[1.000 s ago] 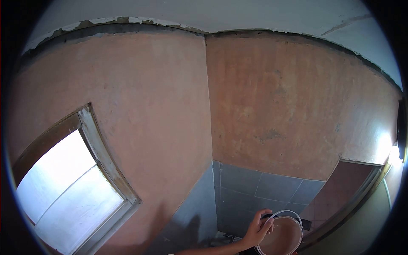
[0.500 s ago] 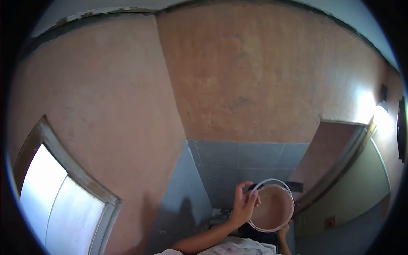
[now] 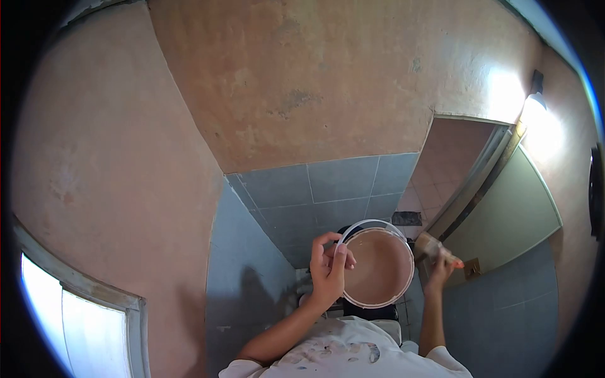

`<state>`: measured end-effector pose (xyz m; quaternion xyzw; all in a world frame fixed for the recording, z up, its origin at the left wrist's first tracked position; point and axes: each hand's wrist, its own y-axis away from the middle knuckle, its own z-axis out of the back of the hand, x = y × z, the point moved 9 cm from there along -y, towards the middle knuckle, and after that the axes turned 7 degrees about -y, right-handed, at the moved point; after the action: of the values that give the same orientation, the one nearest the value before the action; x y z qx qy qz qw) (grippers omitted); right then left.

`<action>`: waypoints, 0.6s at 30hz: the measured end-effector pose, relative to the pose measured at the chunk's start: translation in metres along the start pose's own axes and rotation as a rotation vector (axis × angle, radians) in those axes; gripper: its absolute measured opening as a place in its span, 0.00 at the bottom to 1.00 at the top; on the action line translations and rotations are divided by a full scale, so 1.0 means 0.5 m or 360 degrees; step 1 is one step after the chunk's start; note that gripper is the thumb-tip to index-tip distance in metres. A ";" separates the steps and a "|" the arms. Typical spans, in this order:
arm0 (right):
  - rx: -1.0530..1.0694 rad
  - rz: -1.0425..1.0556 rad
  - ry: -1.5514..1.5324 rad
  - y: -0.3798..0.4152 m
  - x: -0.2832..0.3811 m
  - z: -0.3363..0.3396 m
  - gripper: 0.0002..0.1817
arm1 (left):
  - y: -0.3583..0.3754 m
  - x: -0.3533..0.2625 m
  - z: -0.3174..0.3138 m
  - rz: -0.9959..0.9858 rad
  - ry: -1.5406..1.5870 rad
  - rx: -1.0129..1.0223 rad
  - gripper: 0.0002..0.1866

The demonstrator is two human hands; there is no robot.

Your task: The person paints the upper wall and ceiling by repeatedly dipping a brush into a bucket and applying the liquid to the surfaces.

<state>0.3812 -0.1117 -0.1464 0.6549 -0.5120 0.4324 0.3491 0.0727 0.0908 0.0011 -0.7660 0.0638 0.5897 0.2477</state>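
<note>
A bucket (image 3: pixel 377 306) hangs in front of my chest, with pinkish-brown paint (image 3: pixel 379 266) inside it. My left hand (image 3: pixel 328 269) is closed around the left side of its pale curved handle (image 3: pixel 372 222). To the right of the bucket, my right hand (image 3: pixel 440 273) grips a paintbrush (image 3: pixel 428 244). The brush has a wide head with pale bristles and an orange tip at the end of its handle. Its bristles point up and left, close to the bucket rim but apart from it.
Ahead is an orange-brown wall (image 3: pixel 302 82) above grey tiles (image 3: pixel 340 183). A doorway (image 3: pixel 450 157) with a pale door panel (image 3: pixel 504 208) stands at the right, near a bright lamp (image 3: pixel 535 101). At the left is a framed window or door (image 3: pixel 82 309). Dark objects lie below the bucket.
My view has tipped down and swung right. My right hand, earlier under the bucket's right side, is now out to the right with the paintbrush showing. The left hand keeps the handle.
</note>
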 end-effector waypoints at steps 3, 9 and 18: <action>0.0084 0.0164 -0.0112 -0.015 0.178 -0.071 0.11 | 0.000 -0.029 -0.008 -0.0064 0.0123 -0.0093 0.18; 0.1566 0.0333 0.0325 0.131 0.350 -0.292 0.11 | -0.001 -0.012 -0.036 0.0006 0.0003 0.0099 0.12; 0.2633 0.0585 0.1702 0.317 0.230 -0.445 0.12 | 0.015 -0.023 -0.037 -0.0011 0.0029 0.0101 0.12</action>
<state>0.1923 0.0095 0.0471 0.3220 0.0808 0.9375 -0.1041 0.0824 0.0739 0.0128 -0.7634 0.0821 0.5795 0.2733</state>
